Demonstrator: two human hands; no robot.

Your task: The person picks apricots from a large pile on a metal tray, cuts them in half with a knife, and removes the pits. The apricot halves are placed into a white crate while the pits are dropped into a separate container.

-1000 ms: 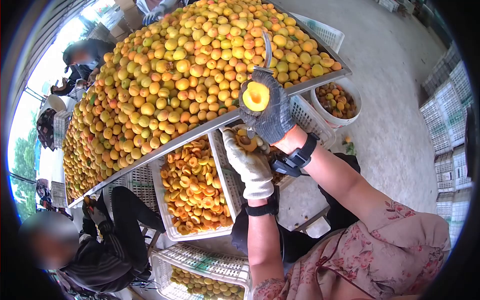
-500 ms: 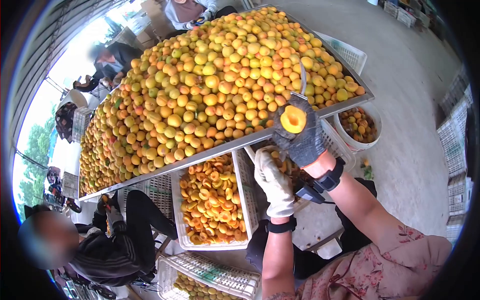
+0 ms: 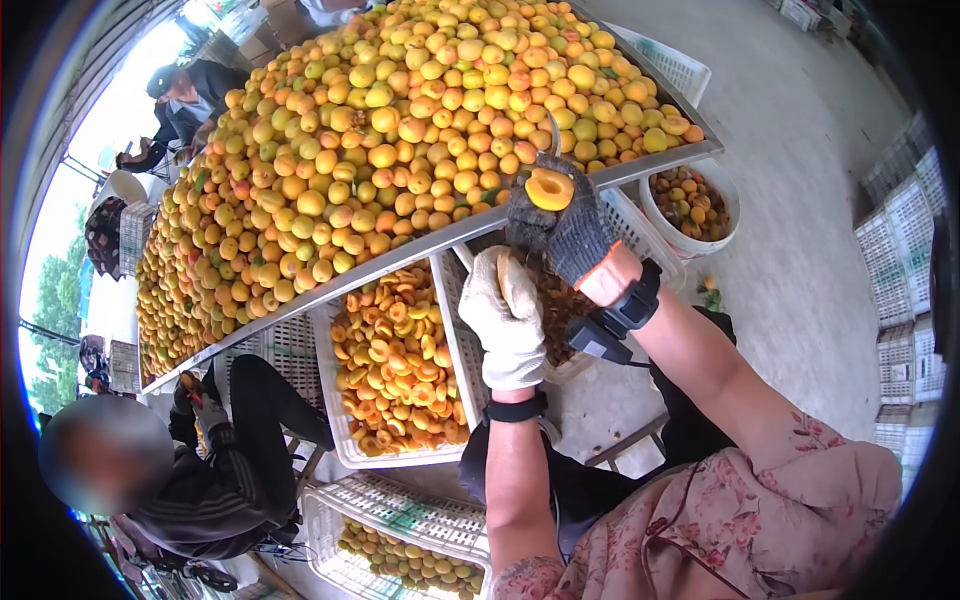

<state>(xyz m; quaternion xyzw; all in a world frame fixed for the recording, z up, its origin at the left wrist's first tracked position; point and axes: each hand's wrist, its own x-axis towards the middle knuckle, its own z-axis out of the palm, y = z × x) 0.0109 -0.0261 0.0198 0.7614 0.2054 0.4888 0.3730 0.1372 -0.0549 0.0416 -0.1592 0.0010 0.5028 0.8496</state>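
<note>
My right hand (image 3: 562, 225), in a dark grey glove, is closed around a knife whose curved blade (image 3: 555, 133) points up over the table edge. A halved apricot (image 3: 549, 189) sits at its fingers, orange cut face and hollow toward me. Just below and left, my left hand (image 3: 503, 318), in a white glove, has its fingers curled together; whatever it holds, if anything, is hidden. Whole apricots (image 3: 400, 130) are heaped on the metal-edged table (image 3: 440, 242) ahead. Left of my white glove stands a white crate (image 3: 455, 345) of apricot halves (image 3: 395, 365).
A white bucket (image 3: 728, 215) of darker fruit stands right of the table. Behind my hands is another crate (image 3: 640, 235). A crate (image 3: 390, 520) with whole fruit is at the bottom. One co-worker (image 3: 215, 480) sits at lower left, another (image 3: 190, 100) beyond the heap. Crates (image 3: 900, 260) are stacked far right.
The whole view has shifted, so the table, crates and both hands appear further left and higher. The apricot half has tilted, and the knife blade looks shorter.
</note>
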